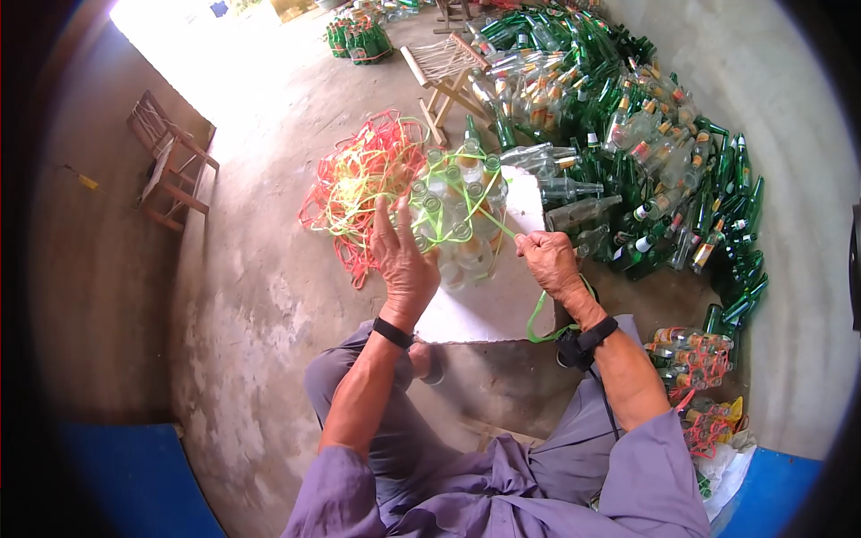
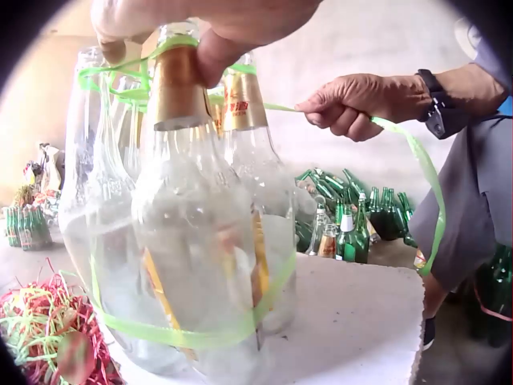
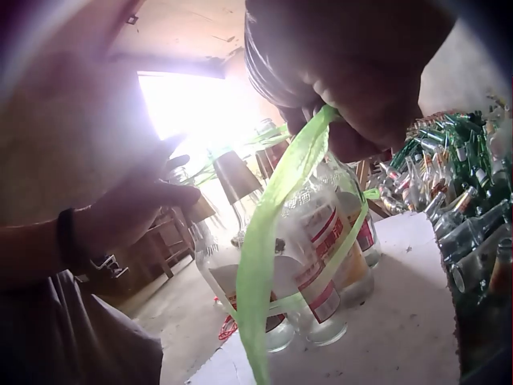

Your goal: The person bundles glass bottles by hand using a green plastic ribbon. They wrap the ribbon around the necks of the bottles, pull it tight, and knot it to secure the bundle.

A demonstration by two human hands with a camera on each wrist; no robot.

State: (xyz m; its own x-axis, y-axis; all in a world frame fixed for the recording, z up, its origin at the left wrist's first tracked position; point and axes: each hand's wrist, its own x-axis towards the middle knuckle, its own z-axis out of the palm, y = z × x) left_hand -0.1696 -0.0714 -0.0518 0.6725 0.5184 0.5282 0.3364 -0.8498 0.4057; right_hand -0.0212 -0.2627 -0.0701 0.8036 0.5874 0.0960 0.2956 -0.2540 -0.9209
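Note:
Clear glass bottles stand in a tight cluster, with a green strap around their bodies and woven between their necks. My left hand lies against the necks at the cluster's near left side, its fingers extended in the head view. To the right of the bottles, my right hand pinches the strap between thumb and curled fingers. From it a stretch runs taut to the necks, and a loose tail hangs below. Dark shade hides parts of both hands in the right wrist view.
A white board lies under the bottles. Tangled red and yellow-green straps are at its left. Green and clear bottles are heaped along the right wall. A stool stands beyond, and a wooden chair at the left wall.

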